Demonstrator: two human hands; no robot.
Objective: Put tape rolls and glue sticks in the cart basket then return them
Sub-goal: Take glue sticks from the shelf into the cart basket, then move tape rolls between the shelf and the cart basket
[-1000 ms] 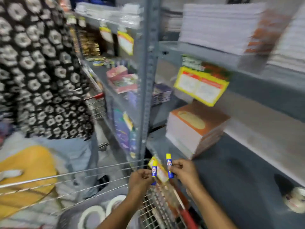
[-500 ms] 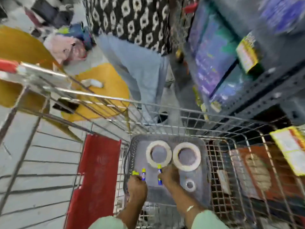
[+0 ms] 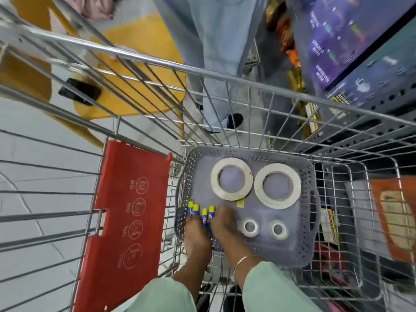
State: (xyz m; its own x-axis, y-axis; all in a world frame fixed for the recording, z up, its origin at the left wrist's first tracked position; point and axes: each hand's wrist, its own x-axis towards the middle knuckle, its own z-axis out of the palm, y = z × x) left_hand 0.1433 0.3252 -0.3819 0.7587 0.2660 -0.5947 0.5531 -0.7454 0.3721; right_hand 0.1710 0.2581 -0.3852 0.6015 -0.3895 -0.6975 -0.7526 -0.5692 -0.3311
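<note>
Shop flooring of pale tile shows through the bars of a silver wire shopping cart, whose red plastic child-seat flap lies at the near left. Inside the cart sits a grey perforated plastic basket. On its floor lie two large white tape rolls, one at the far middle and one just to its right, close together, though contact cannot be judged. Nearer lie two small clear tape rolls, a little apart. A tiny yellow label lies beside the larger rolls.

At the basket's near left corner, four blue glue sticks with yellow caps point away from the person. The left hand is curled with its fingertips over the lower ends of the left pair; the right hand covers the ends of the right pair. Both hands hide their own grip, so whether the sticks are pinched or already resting on the basket floor cannot be told. A thin gold bangle circles the right wrist, and mint-green sleeves are cut off by the near edge.

Beyond the cart stand another person's legs in pale blue trousers, cropped above. To the right, shelf goods are blurred and unreadable.
</note>
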